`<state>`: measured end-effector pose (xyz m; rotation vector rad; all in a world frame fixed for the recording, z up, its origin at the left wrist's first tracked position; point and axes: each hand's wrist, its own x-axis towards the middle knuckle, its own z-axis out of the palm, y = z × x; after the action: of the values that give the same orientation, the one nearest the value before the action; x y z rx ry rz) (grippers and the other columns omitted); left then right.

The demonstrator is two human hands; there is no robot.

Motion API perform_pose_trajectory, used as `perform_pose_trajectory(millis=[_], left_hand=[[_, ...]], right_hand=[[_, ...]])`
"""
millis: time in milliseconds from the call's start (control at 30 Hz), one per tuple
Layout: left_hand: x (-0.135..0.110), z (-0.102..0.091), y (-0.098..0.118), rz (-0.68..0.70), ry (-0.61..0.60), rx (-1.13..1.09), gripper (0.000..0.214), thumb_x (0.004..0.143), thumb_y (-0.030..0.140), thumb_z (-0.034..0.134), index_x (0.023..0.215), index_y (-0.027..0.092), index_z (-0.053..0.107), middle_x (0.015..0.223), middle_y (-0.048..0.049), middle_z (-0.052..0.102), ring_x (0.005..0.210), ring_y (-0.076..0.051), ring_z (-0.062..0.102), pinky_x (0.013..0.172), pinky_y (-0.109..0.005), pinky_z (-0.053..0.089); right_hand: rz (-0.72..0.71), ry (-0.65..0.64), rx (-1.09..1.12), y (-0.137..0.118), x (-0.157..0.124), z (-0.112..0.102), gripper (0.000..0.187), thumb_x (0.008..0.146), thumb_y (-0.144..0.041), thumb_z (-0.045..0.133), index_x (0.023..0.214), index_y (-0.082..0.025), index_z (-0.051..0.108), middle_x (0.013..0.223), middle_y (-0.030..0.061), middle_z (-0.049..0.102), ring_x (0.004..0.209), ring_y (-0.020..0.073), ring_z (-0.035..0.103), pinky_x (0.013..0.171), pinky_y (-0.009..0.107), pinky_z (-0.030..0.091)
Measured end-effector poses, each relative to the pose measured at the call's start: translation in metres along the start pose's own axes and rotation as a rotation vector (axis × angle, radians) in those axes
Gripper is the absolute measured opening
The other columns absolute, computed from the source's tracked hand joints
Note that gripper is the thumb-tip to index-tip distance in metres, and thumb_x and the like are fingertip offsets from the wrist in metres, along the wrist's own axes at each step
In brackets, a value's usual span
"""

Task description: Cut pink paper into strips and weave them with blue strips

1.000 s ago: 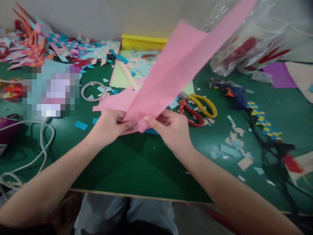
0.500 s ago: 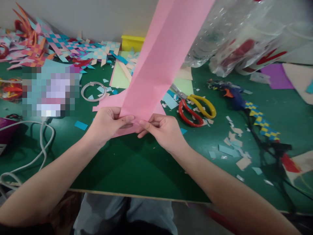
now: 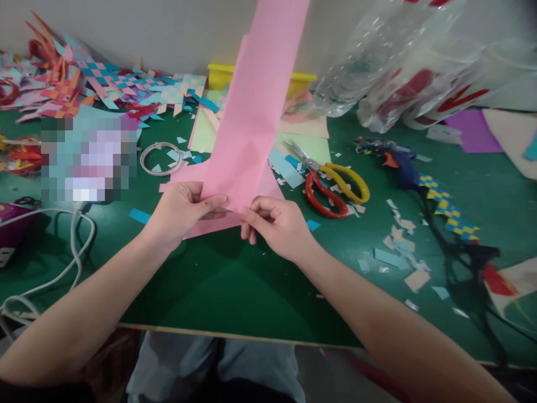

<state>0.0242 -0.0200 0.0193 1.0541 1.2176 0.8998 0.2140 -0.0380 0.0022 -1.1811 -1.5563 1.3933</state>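
A long folded sheet of pink paper (image 3: 255, 106) stands up and away from me, its top cut off by the view. My left hand (image 3: 182, 215) pinches its lower left corner between thumb and fingers. At the lower right corner, my right hand (image 3: 274, 226) is closed on the same sheet with thumb and index finger. More pink paper (image 3: 216, 225) lies flat on the table beneath it, partly covered by the sheet and my hands. To the right of the sheet lie scissors (image 3: 329, 179) with one red and one yellow handle.
On the green table (image 3: 235, 291) lie a tape roll (image 3: 160, 158), paper scraps (image 3: 405, 246) and a blue glue gun (image 3: 403, 165). A heap of woven paper strips (image 3: 96, 78) fills the back left. Plastic-wrapped cups (image 3: 440, 84) stand back right; a white cable (image 3: 78, 246) runs at left.
The raised pink sheet has swung left and looks narrower, uncovering the scissor blades and more of the yellow box behind. Both hands keep their pinch at its lower edge.
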Motion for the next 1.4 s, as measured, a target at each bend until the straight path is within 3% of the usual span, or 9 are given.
perform_pose_trajectory(millis=[267, 433, 500, 633, 900, 1067, 1133, 1267, 1400], left_hand=[[-0.002, 0.0, 0.001, 0.005, -0.053, -0.002, 0.026, 0.067, 0.034, 0.084, 0.079, 0.013, 0.074, 0.083, -0.0051, 0.077, 0.082, -0.019, 0.074, 0.081, -0.03, 0.061], [-0.003, -0.002, 0.0, -0.124, -0.195, -0.028, 0.026, 0.063, 0.031, 0.087, 0.079, 0.015, 0.076, 0.078, -0.0055, 0.077, 0.078, -0.02, 0.075, 0.083, -0.033, 0.062], [-0.002, -0.002, -0.001, -0.144, -0.225, -0.02, 0.029, 0.061, 0.03, 0.089, 0.082, 0.015, 0.076, 0.08, -0.0064, 0.077, 0.079, -0.021, 0.075, 0.085, -0.034, 0.061], [-0.001, -0.001, -0.002, -0.144, -0.205, -0.023, 0.032, 0.061, 0.031, 0.089, 0.085, 0.015, 0.077, 0.083, -0.0067, 0.078, 0.083, -0.022, 0.075, 0.085, -0.034, 0.061], [-0.001, -0.002, -0.001, -0.105, -0.205, 0.045, 0.021, 0.065, 0.031, 0.086, 0.077, 0.016, 0.076, 0.077, -0.0054, 0.076, 0.08, -0.022, 0.075, 0.078, -0.032, 0.062], [0.0, -0.005, -0.001, -0.143, -0.299, 0.14, 0.02, 0.062, 0.029, 0.087, 0.071, 0.017, 0.074, 0.073, -0.004, 0.075, 0.074, -0.019, 0.074, 0.075, -0.031, 0.063], [0.001, -0.005, -0.001, -0.14, -0.34, 0.146, 0.02, 0.064, 0.031, 0.086, 0.074, 0.017, 0.076, 0.075, -0.0047, 0.075, 0.074, -0.019, 0.074, 0.075, -0.031, 0.063], [0.001, -0.002, -0.001, -0.132, -0.353, 0.131, 0.022, 0.064, 0.03, 0.087, 0.079, 0.018, 0.077, 0.078, -0.0059, 0.076, 0.076, -0.02, 0.074, 0.074, -0.032, 0.063], [0.001, -0.003, -0.002, -0.114, -0.354, 0.122, 0.018, 0.065, 0.029, 0.086, 0.077, 0.018, 0.077, 0.076, -0.0055, 0.076, 0.074, -0.02, 0.075, 0.072, -0.032, 0.063]], right_hand=[[-0.047, -0.004, -0.05, 0.0, -0.005, 0.001, 0.054, 0.093, -0.06, 0.042, 0.064, -0.018, 0.059, 0.044, -0.0016, 0.053, 0.039, 0.0078, 0.046, 0.041, 0.024, 0.036], [-0.081, 0.067, -0.154, 0.0, 0.001, -0.004, 0.036, 0.068, -0.053, 0.078, 0.07, -0.019, 0.065, 0.059, 0.0002, 0.064, 0.051, 0.0114, 0.054, 0.045, 0.025, 0.041], [-0.042, 0.061, -0.142, 0.0, 0.004, -0.006, 0.036, 0.065, -0.052, 0.08, 0.066, -0.02, 0.064, 0.06, 0.001, 0.066, 0.05, 0.0128, 0.057, 0.045, 0.026, 0.043], [0.019, 0.027, -0.09, 0.001, 0.006, -0.007, 0.038, 0.073, -0.056, 0.073, 0.064, -0.021, 0.062, 0.048, -0.0014, 0.061, 0.041, 0.0125, 0.056, 0.044, 0.027, 0.046], [0.001, -0.023, 0.104, 0.006, 0.005, -0.008, 0.049, 0.091, -0.059, 0.05, 0.062, -0.019, 0.057, 0.052, 0.0023, 0.066, 0.039, 0.0118, 0.057, 0.046, 0.029, 0.048], [-0.088, 0.143, -0.102, 0.008, 0.01, -0.018, 0.039, 0.063, -0.052, 0.083, 0.08, -0.02, 0.068, 0.076, 0.0054, 0.074, 0.07, 0.0216, 0.07, 0.059, 0.034, 0.056], [-0.114, 0.164, -0.126, 0.009, 0.012, -0.024, 0.037, 0.061, -0.048, 0.085, 0.08, -0.021, 0.069, 0.08, 0.0054, 0.074, 0.08, 0.0254, 0.07, 0.065, 0.038, 0.058], [-0.079, 0.122, -0.147, 0.01, 0.015, -0.033, 0.039, 0.073, -0.053, 0.076, 0.055, -0.023, 0.058, 0.045, -0.0001, 0.055, 0.047, 0.0174, 0.059, 0.047, 0.035, 0.052], [-0.074, 0.06, -0.084, 0.009, 0.017, -0.037, 0.047, 0.084, -0.061, 0.06, 0.057, -0.023, 0.059, 0.047, 0.0008, 0.059, 0.037, 0.0121, 0.052, 0.038, 0.03, 0.044]])
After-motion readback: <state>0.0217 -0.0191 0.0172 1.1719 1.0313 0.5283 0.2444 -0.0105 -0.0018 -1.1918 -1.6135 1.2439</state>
